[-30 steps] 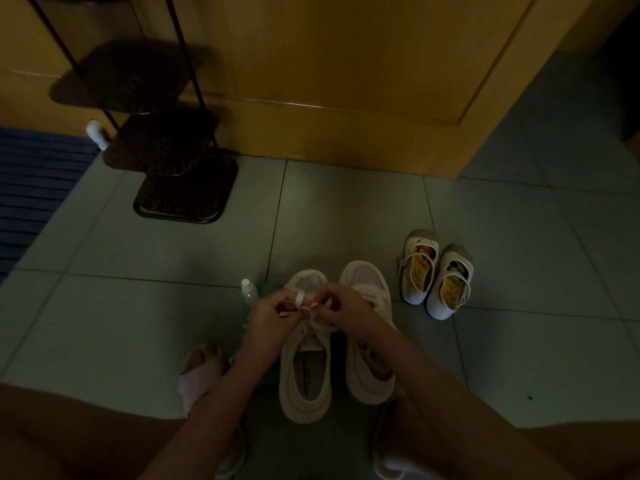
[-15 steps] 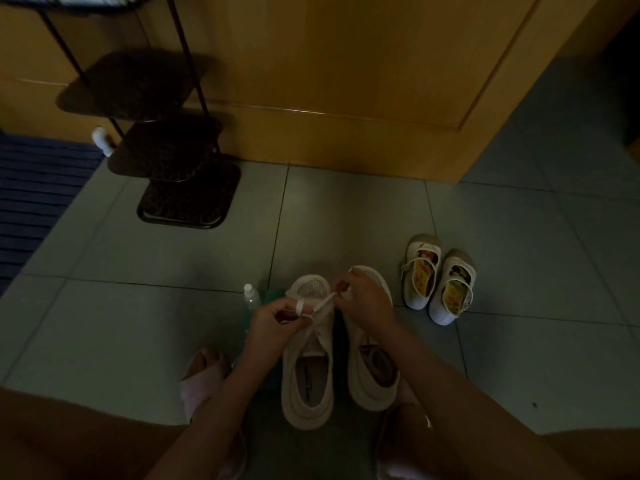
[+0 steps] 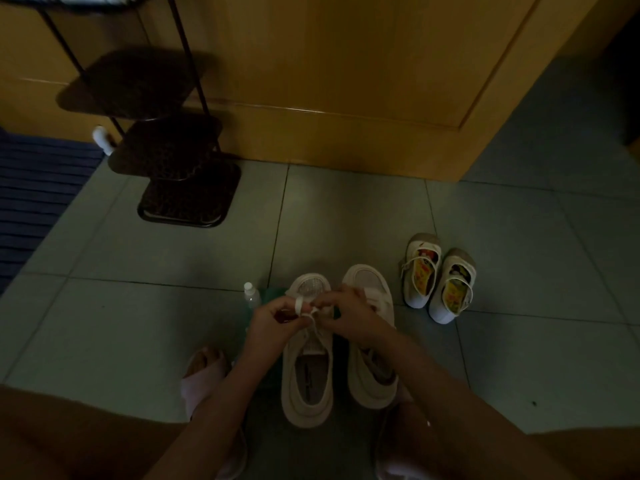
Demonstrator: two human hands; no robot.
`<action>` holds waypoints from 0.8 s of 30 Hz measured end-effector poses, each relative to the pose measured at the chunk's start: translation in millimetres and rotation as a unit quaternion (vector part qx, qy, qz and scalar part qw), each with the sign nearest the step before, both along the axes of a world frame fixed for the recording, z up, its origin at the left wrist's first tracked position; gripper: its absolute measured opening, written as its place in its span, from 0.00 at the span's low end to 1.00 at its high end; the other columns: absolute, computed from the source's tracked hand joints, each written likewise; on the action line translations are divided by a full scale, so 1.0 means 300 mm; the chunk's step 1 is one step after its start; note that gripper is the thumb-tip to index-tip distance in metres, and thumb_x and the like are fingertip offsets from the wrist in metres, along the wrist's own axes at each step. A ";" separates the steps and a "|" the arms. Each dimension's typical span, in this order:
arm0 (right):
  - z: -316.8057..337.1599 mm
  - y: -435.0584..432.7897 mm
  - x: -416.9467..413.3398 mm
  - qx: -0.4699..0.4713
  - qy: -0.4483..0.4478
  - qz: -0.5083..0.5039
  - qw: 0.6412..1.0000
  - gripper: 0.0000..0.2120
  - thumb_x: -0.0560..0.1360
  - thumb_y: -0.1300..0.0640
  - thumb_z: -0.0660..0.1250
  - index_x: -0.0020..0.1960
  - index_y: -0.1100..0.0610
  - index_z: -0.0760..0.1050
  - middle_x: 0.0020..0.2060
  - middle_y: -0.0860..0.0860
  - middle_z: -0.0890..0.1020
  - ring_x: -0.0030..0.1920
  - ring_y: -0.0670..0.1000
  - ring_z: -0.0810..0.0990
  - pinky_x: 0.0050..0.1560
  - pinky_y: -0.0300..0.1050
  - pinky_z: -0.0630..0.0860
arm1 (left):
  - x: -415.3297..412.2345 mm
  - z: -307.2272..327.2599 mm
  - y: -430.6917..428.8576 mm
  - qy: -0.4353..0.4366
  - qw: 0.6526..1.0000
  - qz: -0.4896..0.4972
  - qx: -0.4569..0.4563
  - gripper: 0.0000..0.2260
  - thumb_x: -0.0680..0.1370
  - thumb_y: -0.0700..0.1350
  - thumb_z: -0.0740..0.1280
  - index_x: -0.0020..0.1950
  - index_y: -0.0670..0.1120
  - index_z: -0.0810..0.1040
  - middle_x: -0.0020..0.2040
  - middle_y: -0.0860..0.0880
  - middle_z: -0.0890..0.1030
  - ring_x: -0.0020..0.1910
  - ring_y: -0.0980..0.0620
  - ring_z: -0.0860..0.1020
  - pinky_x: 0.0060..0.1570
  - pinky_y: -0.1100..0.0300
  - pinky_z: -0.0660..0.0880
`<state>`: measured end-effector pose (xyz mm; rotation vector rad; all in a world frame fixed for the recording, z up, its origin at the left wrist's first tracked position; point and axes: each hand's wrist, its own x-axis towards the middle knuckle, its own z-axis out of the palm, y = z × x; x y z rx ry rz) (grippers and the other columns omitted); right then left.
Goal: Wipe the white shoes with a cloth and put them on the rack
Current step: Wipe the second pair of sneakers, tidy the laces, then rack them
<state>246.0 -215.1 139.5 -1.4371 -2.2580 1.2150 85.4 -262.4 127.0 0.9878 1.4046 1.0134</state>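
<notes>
Two white sneakers stand side by side on the tiled floor between my feet, the left sneaker (image 3: 306,379) and the right sneaker (image 3: 372,375). My left hand (image 3: 273,322) and my right hand (image 3: 349,315) meet over the left sneaker's front and pinch its white lace (image 3: 300,306), which loops around a left finger. A green cloth (image 3: 275,293) lies under the shoes, mostly hidden. The dark tiered rack (image 3: 162,147) stands at the far left against the wooden door.
A small clear bottle (image 3: 251,296) stands just left of the sneakers. A pair of small white strap shoes (image 3: 438,282) sits to the right. A blue mat (image 3: 38,195) lies at the far left. My slippered feet (image 3: 204,375) flank the sneakers.
My hands drew apart pulling the lace half a second ago, then came back together over the left sneaker. The camera view shifted slightly.
</notes>
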 end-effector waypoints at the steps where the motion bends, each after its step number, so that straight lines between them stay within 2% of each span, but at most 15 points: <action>1: -0.006 -0.001 0.000 0.004 0.016 -0.016 1.000 0.10 0.75 0.57 0.67 0.55 0.55 0.80 0.48 0.49 0.81 0.47 0.44 0.70 0.51 0.37 0.62 | -0.002 -0.001 -0.001 -0.001 1.000 0.001 -0.003 0.10 0.68 0.31 0.72 0.42 0.45 0.80 0.43 0.45 0.83 0.44 0.54 0.82 0.51 0.58 0.78; 3: -0.010 0.001 0.003 0.001 0.011 -0.052 0.999 0.08 0.74 0.54 0.69 0.52 0.52 0.81 0.41 0.41 0.77 0.49 0.44 0.67 0.53 0.39 0.58 | -0.006 -0.004 -0.003 -0.009 1.000 0.005 -0.010 0.10 0.68 0.32 0.72 0.42 0.45 0.80 0.43 0.45 0.84 0.45 0.52 0.82 0.51 0.57 0.77; 4: -0.010 0.003 0.007 -0.010 0.016 -0.062 0.998 0.06 0.73 0.53 0.70 0.49 0.48 0.80 0.39 0.38 0.75 0.48 0.45 0.69 0.56 0.42 0.60 | -0.008 -0.002 -0.005 -0.012 1.000 0.006 -0.011 0.09 0.68 0.33 0.72 0.43 0.45 0.80 0.44 0.45 0.84 0.45 0.52 0.82 0.51 0.58 0.77; 6: -0.011 0.012 0.018 -0.015 0.036 -0.060 0.997 0.04 0.71 0.49 0.72 0.44 0.42 0.79 0.34 0.38 0.78 0.45 0.43 0.75 0.57 0.48 0.67 | -0.011 0.008 -0.011 -0.030 0.999 0.007 -0.007 0.07 0.70 0.34 0.71 0.45 0.44 0.81 0.46 0.44 0.84 0.47 0.51 0.82 0.50 0.58 0.78; 8: -0.014 0.016 0.031 0.002 0.033 -0.043 0.999 0.02 0.70 0.50 0.72 0.43 0.45 0.81 0.30 0.37 0.79 0.39 0.37 0.77 0.57 0.48 0.68 | -0.017 0.008 -0.013 -0.056 0.998 0.028 -0.017 0.07 0.71 0.35 0.70 0.47 0.43 0.81 0.45 0.44 0.84 0.46 0.50 0.82 0.48 0.58 0.78; 10: -0.018 0.016 0.041 0.019 0.016 -0.029 0.999 0.03 0.71 0.51 0.72 0.43 0.49 0.83 0.28 0.34 0.78 0.36 0.36 0.76 0.56 0.47 0.67 | -0.022 0.001 -0.013 -0.059 0.996 0.057 -0.046 0.07 0.71 0.36 0.71 0.48 0.41 0.80 0.43 0.44 0.84 0.43 0.50 0.82 0.43 0.58 0.79; 12: -0.018 0.015 0.053 0.038 -0.010 -0.015 0.999 0.05 0.71 0.50 0.71 0.44 0.50 0.83 0.31 0.36 0.79 0.38 0.39 0.74 0.57 0.48 0.66 | -0.025 -0.002 -0.015 -0.060 0.992 0.079 -0.077 0.08 0.71 0.37 0.71 0.49 0.40 0.79 0.41 0.45 0.84 0.38 0.52 0.83 0.40 0.56 0.78; 14: -0.014 0.013 0.073 0.050 -0.060 0.005 0.997 0.06 0.73 0.51 0.69 0.46 0.51 0.82 0.39 0.42 0.81 0.44 0.43 0.72 0.57 0.44 0.60 | -0.032 0.001 -0.018 -0.064 0.987 0.103 -0.109 0.09 0.71 0.37 0.71 0.50 0.38 0.78 0.41 0.43 0.84 0.36 0.53 0.83 0.36 0.58 0.78; 16: -0.003 0.007 0.104 0.064 -0.110 0.030 0.991 0.08 0.75 0.51 0.67 0.48 0.52 0.82 0.37 0.41 0.76 0.48 0.46 0.70 0.54 0.41 0.54 | -0.047 0.007 -0.021 -0.054 0.979 0.125 -0.151 0.08 0.72 0.36 0.71 0.50 0.37 0.77 0.41 0.42 0.82 0.33 0.53 0.81 0.28 0.65 0.77; 19: -0.003 0.000 0.148 0.074 -0.173 0.061 0.980 0.09 0.75 0.48 0.66 0.49 0.51 0.81 0.34 0.39 0.68 0.53 0.49 0.68 0.52 0.42 0.54 | -0.075 0.003 -0.033 -0.012 0.973 0.097 -0.211 0.09 0.72 0.33 0.70 0.50 0.36 0.75 0.35 0.42 0.80 0.24 0.56 0.79 0.21 0.67 0.73; 21: -0.006 -0.005 0.164 0.070 -0.183 0.066 0.978 0.09 0.74 0.47 0.66 0.49 0.50 0.81 0.36 0.40 0.71 0.55 0.50 0.67 0.53 0.42 0.54 | -0.075 -0.005 -0.043 0.025 0.975 0.078 -0.204 0.14 0.72 0.32 0.70 0.54 0.37 0.71 0.35 0.41 0.79 0.20 0.57 0.77 0.19 0.66 0.72; 22: -0.006 -0.009 0.165 0.068 -0.182 0.067 0.979 0.09 0.74 0.47 0.66 0.50 0.49 0.81 0.39 0.42 0.75 0.56 0.51 0.67 0.53 0.43 0.53 | -0.071 -0.008 -0.048 0.058 0.979 0.068 -0.183 0.16 0.72 0.33 0.70 0.56 0.40 0.68 0.37 0.40 0.79 0.20 0.57 0.76 0.19 0.65 0.72; 24: -0.006 -0.017 0.154 0.065 -0.179 0.064 0.980 0.10 0.75 0.46 0.65 0.54 0.47 0.79 0.45 0.47 0.79 0.57 0.51 0.66 0.55 0.43 0.53 | -0.064 -0.010 -0.047 0.124 0.985 0.028 -0.116 0.13 0.73 0.38 0.70 0.52 0.46 0.68 0.38 0.42 0.79 0.22 0.57 0.77 0.25 0.61 0.74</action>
